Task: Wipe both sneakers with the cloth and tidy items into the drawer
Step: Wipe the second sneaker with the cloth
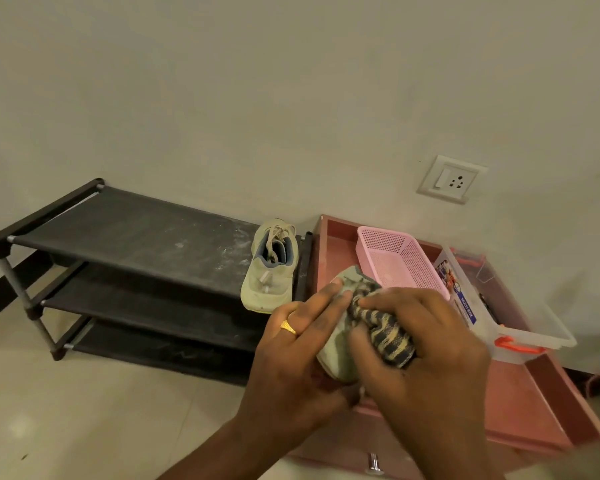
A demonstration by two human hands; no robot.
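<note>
L hand w/ gold ring holds a pale greenish knit sneaker above the open reddish wooden drawer, fingers wrapped over its side, thumb hidden. R hand is bunched tight round a dark-and-tan striped woven cloth, pressing it on the shoe's upper. Matching sneaker sits on the top shelf of the dusty black fabric rack. Pink perforated plastic basket & clear plastic box lie in the drawer.

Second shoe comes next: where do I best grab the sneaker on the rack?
Grip the sneaker by its heel collar, coming from the near side and above: it stands upright at the right end of the rack, heel toward you, opening up.
</note>
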